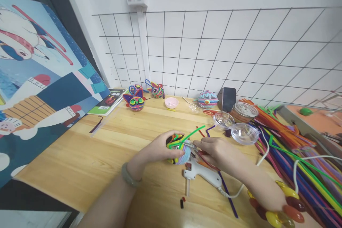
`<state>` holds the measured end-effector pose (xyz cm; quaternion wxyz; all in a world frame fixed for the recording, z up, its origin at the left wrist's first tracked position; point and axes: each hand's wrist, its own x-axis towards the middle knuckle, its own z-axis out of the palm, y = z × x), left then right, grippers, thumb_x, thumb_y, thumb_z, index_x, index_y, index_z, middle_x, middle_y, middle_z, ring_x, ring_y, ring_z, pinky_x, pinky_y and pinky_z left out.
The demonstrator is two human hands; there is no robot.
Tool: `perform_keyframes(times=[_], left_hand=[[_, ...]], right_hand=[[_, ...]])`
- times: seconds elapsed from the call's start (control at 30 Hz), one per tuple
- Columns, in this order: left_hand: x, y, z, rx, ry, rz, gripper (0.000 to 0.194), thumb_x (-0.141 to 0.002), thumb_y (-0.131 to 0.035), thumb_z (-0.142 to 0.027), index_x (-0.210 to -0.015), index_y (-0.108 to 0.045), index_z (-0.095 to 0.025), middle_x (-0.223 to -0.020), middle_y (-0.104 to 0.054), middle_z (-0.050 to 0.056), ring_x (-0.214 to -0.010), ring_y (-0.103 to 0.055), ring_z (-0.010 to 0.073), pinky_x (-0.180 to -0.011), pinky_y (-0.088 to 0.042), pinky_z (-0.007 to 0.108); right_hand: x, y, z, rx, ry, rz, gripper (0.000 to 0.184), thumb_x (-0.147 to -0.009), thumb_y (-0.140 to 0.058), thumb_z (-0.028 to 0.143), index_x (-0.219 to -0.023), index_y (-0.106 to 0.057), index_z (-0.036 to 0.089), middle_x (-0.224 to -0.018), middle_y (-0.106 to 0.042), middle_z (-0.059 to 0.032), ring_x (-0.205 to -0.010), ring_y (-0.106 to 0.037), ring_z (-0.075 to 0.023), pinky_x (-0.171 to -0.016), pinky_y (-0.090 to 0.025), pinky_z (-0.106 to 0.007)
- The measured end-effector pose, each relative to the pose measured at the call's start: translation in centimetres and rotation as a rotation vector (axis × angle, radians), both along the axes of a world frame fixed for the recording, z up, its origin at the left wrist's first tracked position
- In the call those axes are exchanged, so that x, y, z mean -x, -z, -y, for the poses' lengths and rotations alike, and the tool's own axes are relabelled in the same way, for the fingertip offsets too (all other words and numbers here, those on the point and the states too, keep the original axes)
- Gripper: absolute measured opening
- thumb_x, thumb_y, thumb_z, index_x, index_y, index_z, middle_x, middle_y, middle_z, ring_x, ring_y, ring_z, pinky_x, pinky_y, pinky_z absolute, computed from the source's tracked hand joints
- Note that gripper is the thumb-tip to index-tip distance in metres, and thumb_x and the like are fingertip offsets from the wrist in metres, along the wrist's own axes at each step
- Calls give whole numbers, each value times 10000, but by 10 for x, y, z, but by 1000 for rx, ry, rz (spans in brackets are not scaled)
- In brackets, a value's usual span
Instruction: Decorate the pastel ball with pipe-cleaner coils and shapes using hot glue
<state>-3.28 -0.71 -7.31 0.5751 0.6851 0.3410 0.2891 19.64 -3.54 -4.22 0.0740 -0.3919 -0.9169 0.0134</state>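
Note:
My left hand is wrapped around a ball covered in coloured pipe cleaners, with orange, black, blue and purple strands. A green pipe cleaner is bent over its top, its free end sticking up to the right. My right hand is closed on red-handled pliers; their metal jaws touch the green pipe cleaner at the ball. Whether the jaws are shut on it is too small to tell. Just below the ball, a white glue gun lies on its side.
A bundle of pipe cleaners fills the right side. Clear plastic half-shells, a round tin and a phone stand behind. Decorated balls and a pink dish line the back. A large illustrated board leans at left.

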Motion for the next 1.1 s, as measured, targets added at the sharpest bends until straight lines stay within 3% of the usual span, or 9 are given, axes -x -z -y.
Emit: perform_keyframes(times=[0.1, 0.33, 0.47, 0.7, 0.93, 1.1], left_hand=[[9, -1, -6, -28, -31, 22, 590, -679, -737, -328, -1213, -536, -175, -1172, -621, 73, -1085, -563, 250, -924, -435, 343], [39, -3, -24, -25, -246, 88, 597, -657, -760, -314, -1189, -523, -182, -1172, -584, 76, -1075, -543, 239, -903, -431, 324], [52, 2, -32, 7, -312, 139, 565, -640, -766, -332, -1135, -534, -191, -1110, -588, 55, -997, -563, 213, -829, -449, 303], [61, 10, -38, 92, -310, 233, 477, -631, -768, -353, -1029, -568, -183, -987, -612, 37, -894, -591, 179, -761, -465, 273], [66, 10, -38, 101, -318, 282, 536, -619, -784, -341, -1075, -542, -193, -1036, -606, 44, -934, -587, 192, -778, -468, 282], [68, 9, -38, 61, -359, 257, 593, -619, -792, -343, -1125, -522, -193, -1080, -597, 56, -997, -571, 213, -859, -447, 320]], right_hand=[[10, -12, -15, -33, -49, 77, 191, -886, -456, 163, -911, -645, 149, -716, -659, -68, -592, -600, -157, -526, -305, -269], [45, -37, -66, -60, -185, 185, 170, -851, -487, 147, -811, -651, 164, -712, -674, -63, -579, -549, -139, -529, -264, -268], [62, -41, -84, -61, -248, 213, 192, -852, -473, 149, -801, -658, 155, -714, -686, -84, -580, -547, -145, -541, -270, -271], [78, -41, -101, -30, -299, 223, 183, -845, -472, 159, -822, -654, 156, -697, -679, -81, -563, -539, -147, -536, -271, -268], [79, -46, -101, 37, -230, 127, 146, -841, -507, 224, -906, -633, 189, -815, -676, -53, -678, -575, -153, -592, -353, -243], [59, -31, -124, 105, -43, 64, 264, -880, -503, 349, -1051, -599, 173, -758, -662, -26, -617, -571, -146, -549, -391, -240]])
